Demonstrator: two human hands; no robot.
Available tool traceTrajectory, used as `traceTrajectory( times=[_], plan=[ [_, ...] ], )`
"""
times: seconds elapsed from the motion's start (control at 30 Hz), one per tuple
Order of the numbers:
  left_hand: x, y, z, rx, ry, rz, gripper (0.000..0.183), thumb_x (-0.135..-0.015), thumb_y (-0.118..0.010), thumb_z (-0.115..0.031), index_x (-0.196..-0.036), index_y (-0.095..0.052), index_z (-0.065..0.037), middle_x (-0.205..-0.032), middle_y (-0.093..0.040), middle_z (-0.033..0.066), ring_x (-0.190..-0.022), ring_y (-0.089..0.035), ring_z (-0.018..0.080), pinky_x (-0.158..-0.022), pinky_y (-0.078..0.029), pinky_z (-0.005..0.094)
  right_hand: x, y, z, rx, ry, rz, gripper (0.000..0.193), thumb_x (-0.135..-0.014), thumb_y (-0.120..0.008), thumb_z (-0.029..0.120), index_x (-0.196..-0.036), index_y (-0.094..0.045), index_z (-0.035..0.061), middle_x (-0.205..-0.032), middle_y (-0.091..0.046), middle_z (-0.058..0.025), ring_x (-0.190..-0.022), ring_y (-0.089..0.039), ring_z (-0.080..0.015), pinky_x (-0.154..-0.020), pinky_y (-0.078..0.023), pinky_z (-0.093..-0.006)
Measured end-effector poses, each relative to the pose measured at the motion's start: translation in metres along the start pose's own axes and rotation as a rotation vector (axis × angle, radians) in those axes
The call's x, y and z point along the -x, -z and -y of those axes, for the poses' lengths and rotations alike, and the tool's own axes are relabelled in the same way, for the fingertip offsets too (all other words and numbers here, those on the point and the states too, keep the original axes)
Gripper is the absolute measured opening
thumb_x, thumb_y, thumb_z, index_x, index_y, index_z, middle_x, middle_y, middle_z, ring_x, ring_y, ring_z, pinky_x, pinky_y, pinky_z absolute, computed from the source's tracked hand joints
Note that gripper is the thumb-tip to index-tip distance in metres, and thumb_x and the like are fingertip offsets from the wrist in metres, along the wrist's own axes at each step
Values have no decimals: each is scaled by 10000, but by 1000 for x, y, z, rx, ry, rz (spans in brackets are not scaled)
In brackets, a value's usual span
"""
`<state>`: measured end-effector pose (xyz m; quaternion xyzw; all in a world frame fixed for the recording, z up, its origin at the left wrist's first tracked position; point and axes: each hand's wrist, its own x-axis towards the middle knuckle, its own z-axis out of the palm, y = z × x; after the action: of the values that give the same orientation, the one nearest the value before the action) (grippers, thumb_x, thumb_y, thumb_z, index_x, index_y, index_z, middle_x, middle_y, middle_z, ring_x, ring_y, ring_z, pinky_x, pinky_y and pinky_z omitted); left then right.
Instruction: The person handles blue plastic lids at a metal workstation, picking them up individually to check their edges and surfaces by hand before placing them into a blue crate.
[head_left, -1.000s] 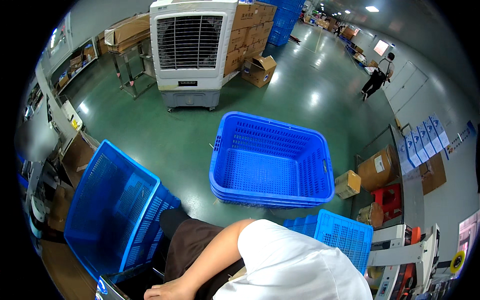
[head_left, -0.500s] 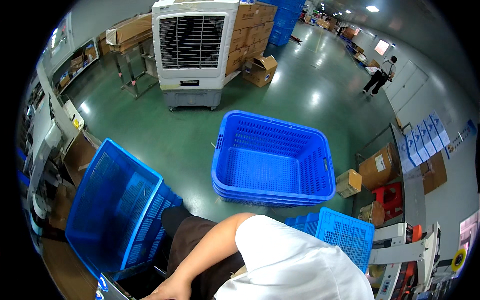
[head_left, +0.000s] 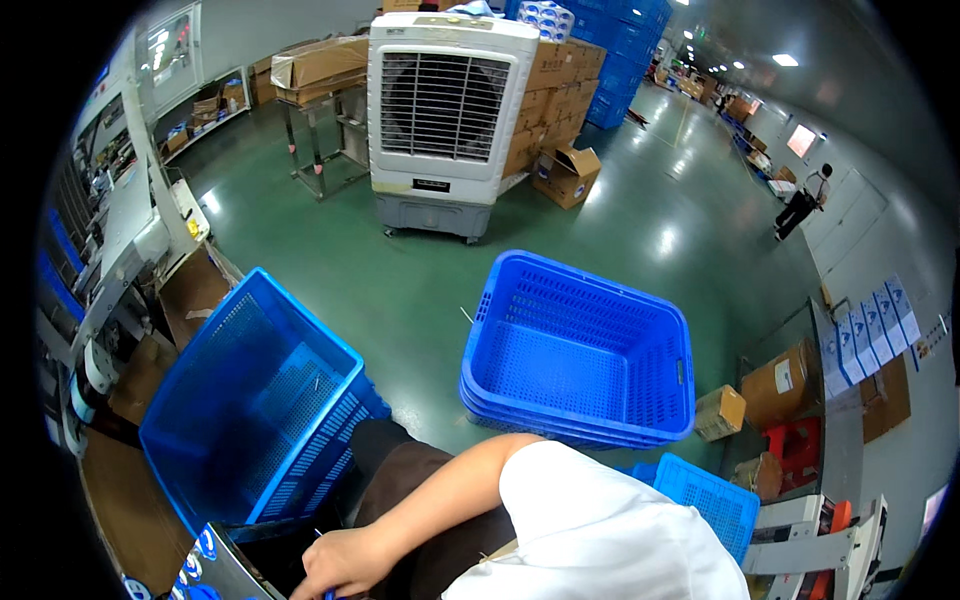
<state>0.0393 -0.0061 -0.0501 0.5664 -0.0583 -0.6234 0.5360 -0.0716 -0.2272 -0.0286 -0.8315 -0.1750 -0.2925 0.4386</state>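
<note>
My right hand reaches down at the lower edge, at the end of a bare forearm from a white sleeve. Its fingers are bent down and pressed together, with a small blue bit showing at the fingertips; the picture edge cuts off the rest. Just left of the hand is a dark box with round blue-and-white marks along its side. Beyond it, a large blue plastic crate stands tilted, with its open top facing me. My left hand is out of view.
A stack of blue perforated crates stands ahead on the green floor. Behind it are an air cooler and an open carton. At right are cartons, a red stool and a lighter blue crate. A person stands far right.
The view has swung, so the surroundings sit further right and mostly lower. More of my right hand and of the dark box beside it shows now.
</note>
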Motion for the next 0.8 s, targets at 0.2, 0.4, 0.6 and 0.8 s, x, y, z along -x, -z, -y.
traceTrajectory(
  times=[0.2,0.4,0.6,0.8],
  plan=[
    [2,18,-4,199,137,186,873,-784,-507,-612,-1338,-454,60,-1163,-603,226,-962,-611,389,-747,-517,472,-14,9,1,-2,-86,97,595,-813,-641,84,-1380,-479,166,-861,-675,-179,-776,-655,-355,-639,-502,-424],
    [9,-13,-13,339,-97,166,850,-783,-540,-588,-1331,-478,58,-1186,-596,238,-1026,-592,387,-820,-501,468,-3,40,-36,345,-170,-359,621,-835,-567,14,-1427,-431,146,-1001,-672,-148,-800,-654,-313,-677,-529,-395],
    [14,-27,-11,442,-227,100,818,-788,-576,-558,-1320,-493,58,-1199,-590,243,-1059,-580,383,-867,-486,469,31,123,-71,379,-610,-783,681,-836,-596,34,-1458,-346,152,-1131,-626,-173,-915,-658,-285,-802,-517,-363],
    [42,-13,-8,748,-427,15,787,-794,-612,-528,-1309,-507,58,-1213,-584,248,-1093,-568,379,-914,-471,469,39,90,-116,244,-716,-716,721,-784,-633,-21,-1420,-353,174,-1280,-484,-93,-884,-544,-172,-763,-501,-310]
  ],
)
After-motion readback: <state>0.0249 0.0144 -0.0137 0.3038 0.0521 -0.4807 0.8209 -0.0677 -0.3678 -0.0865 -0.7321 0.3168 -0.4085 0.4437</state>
